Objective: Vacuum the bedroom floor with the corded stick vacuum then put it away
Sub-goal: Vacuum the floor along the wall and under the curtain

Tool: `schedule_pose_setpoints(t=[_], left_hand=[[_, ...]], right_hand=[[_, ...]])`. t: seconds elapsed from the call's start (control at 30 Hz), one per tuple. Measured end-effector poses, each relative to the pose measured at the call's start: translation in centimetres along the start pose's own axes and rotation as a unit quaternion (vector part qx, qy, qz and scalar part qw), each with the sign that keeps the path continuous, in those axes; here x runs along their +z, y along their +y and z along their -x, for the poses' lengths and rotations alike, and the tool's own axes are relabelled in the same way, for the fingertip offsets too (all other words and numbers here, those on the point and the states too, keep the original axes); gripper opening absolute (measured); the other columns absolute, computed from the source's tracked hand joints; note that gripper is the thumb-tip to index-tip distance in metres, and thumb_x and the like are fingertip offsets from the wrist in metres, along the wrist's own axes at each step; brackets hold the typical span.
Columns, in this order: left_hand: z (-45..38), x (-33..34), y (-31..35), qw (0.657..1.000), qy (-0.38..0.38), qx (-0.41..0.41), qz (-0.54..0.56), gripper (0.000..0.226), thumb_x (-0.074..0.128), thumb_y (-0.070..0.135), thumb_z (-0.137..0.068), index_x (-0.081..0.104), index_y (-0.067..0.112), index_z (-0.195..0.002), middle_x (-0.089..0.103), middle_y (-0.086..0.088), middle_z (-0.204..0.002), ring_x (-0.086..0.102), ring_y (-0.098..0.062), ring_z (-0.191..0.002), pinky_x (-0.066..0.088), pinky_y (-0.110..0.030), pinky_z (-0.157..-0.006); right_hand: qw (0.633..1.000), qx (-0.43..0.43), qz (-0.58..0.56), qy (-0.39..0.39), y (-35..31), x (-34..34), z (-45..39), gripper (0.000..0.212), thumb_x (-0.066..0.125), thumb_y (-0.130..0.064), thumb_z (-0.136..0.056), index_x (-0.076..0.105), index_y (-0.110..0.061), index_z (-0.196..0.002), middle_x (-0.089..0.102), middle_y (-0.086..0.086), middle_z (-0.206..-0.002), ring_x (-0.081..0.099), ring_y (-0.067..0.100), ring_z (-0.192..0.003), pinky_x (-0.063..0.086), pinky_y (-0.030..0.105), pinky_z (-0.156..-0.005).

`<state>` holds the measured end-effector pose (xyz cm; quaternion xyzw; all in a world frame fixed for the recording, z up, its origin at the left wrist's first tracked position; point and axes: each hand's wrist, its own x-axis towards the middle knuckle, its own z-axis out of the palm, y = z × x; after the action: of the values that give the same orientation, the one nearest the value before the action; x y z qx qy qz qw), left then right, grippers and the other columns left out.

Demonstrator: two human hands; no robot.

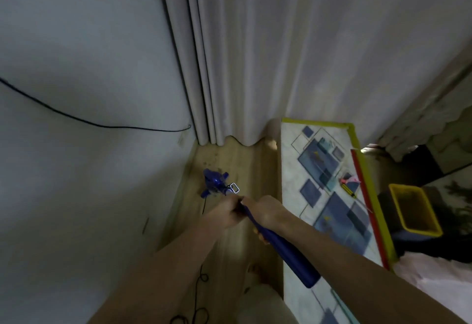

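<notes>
I hold a blue stick vacuum [286,249] with both hands over a narrow strip of wooden floor [229,160]. My left hand [226,215] grips the tube lower down. Just behind it, my right hand [265,212] is closed around the blue handle, whose end sticks out toward me. The vacuum's blue motor body and head [215,182] sit on the floor near the wall and the curtain corner. Its black cord [198,295] trails in loops along the floor at the bottom.
A white wall [76,170] with a black cable [76,118] runs along the left. Grey curtains [255,55] hang ahead. A patterned mattress edge [327,196] with a yellow border lies to the right, a small tool [347,187] on it. A yellow bin [413,208] stands far right.
</notes>
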<state>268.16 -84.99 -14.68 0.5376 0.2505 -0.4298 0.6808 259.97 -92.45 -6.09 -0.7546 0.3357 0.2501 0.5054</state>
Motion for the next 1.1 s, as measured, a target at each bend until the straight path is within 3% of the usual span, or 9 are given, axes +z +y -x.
schedule_pose_setpoints(t=[0.07, 0.2, 0.3, 0.43, 0.63, 0.8, 0.93, 1.03, 1.1], left_hand=[[-2.6, 1.9, 2.4, 1.0, 0.005, 0.0, -0.021, 0.04, 0.025, -0.005, -0.099, 0.038, 0.009, -0.064, 0.045, -0.009, -0.052, 0.048, -0.015, -0.045, 0.043, -0.021, -0.042], [-6.8, 5.1, 7.4, 1.0, -0.001, 0.02, 0.003, 0.044, 0.024, -0.014, -0.096, 0.033, 0.011, -0.061, 0.039, -0.003, -0.03, 0.042, -0.01, -0.025, 0.031, -0.025, -0.053], [-10.0, 6.2, 10.3, 1.0, -0.008, 0.016, -0.023, 0.04, 0.025, -0.01, -0.097, 0.033, 0.011, -0.064, 0.045, -0.004, -0.036, 0.048, -0.011, -0.031, 0.042, -0.024, -0.046], [-14.3, 7.2, 13.9, 0.999, -0.007, -0.028, -0.032, 0.033, 0.03, -0.006, -0.097, 0.034, 0.01, -0.068, 0.043, -0.011, -0.061, 0.053, -0.017, -0.038, 0.047, -0.02, -0.041], [-21.4, 7.9, 18.1, 0.994, -0.033, -0.067, -0.083, 0.031, 0.031, -0.009, -0.096, 0.04, 0.008, -0.071, 0.048, -0.009, -0.055, 0.053, -0.017, -0.043, 0.048, -0.022, -0.044], [-27.0, 8.2, 20.4, 0.985, -0.007, -0.095, -0.141, 0.024, 0.04, -0.001, -0.099, 0.046, 0.004, -0.076, 0.05, -0.01, -0.073, 0.051, -0.02, -0.064, 0.044, -0.028, -0.058], [-29.9, 8.3, 19.9, 0.981, -0.005, -0.143, -0.132, 0.027, 0.041, 0.004, -0.101, 0.05, 0.001, -0.075, 0.052, -0.011, -0.075, 0.052, -0.021, -0.066, 0.045, -0.028, -0.064], [-31.1, 9.0, 19.5, 0.977, -0.021, -0.173, -0.122, 0.024, 0.041, 0.004, -0.102, 0.053, -0.002, -0.081, 0.055, -0.012, -0.079, 0.054, -0.022, -0.071, 0.049, -0.032, -0.077], [-31.2, 9.6, 19.2, 0.973, -0.023, -0.191, -0.125, 0.022, 0.043, 0.0, -0.1, 0.052, -0.001, -0.08, 0.056, -0.013, -0.081, 0.055, -0.023, -0.072, 0.049, -0.032, -0.073]], right_hand=[[1.0, 0.013, -0.015, -0.002, -1.6, -2.4, -3.0, 0.047, 0.04, -0.044, -0.1, 0.057, -0.004, -0.083, 0.059, 0.01, -0.059, 0.053, 0.017, -0.041, 0.046, 0.023, -0.042], [1.0, 0.018, -0.021, -0.001, -4.7, -6.4, -8.7, 0.046, 0.042, -0.043, -0.1, 0.056, -0.004, -0.08, 0.059, 0.01, -0.059, 0.053, 0.018, -0.042, 0.047, 0.024, -0.043], [0.998, 0.031, -0.048, 0.001, -6.6, -8.2, -12.2, 0.046, 0.042, -0.043, -0.1, 0.056, -0.003, -0.083, 0.059, 0.009, -0.059, 0.053, 0.016, -0.04, 0.046, 0.023, -0.041], [0.993, 0.049, -0.108, 0.01, -8.1, -9.1, -17.0, 0.051, 0.043, -0.047, -0.099, 0.06, 0.001, -0.093, 0.06, 0.008, -0.061, 0.054, 0.015, -0.038, 0.046, 0.024, -0.043], [0.98, 0.086, -0.173, 0.038, -10.2, -9.7, -24.3, 0.053, 0.046, -0.05, -0.097, 0.061, 0.001, -0.099, 0.062, 0.008, -0.065, 0.056, 0.015, -0.042, 0.048, 0.026, -0.046], [0.965, 0.125, -0.223, 0.064, -11.7, -9.0, -29.9, 0.061, 0.049, -0.057, -0.089, 0.064, 0.001, -0.1, 0.067, 0.017, -0.087, 0.062, 0.027, -0.066, 0.057, 0.041, -0.072], [0.946, 0.191, -0.258, 0.052, -11.2, -9.2, -32.4, 0.054, 0.051, -0.051, -0.092, 0.063, 0.0, -0.103, 0.062, 0.013, -0.08, 0.059, 0.024, -0.06, 0.054, 0.037, -0.065], [0.943, 0.219, -0.25, 0.021, -10.3, -10.7, -33.0, 0.049, 0.051, -0.05, -0.093, 0.062, -0.002, -0.097, 0.062, 0.012, -0.076, 0.057, 0.023, -0.059, 0.05, 0.034, -0.06], [0.936, 0.239, -0.257, -0.011, -9.9, -11.8, -32.6, 0.049, 0.05, -0.051, -0.094, 0.059, -0.002, -0.092, 0.059, 0.012, -0.069, 0.056, 0.022, -0.052, 0.047, 0.029, -0.051]])
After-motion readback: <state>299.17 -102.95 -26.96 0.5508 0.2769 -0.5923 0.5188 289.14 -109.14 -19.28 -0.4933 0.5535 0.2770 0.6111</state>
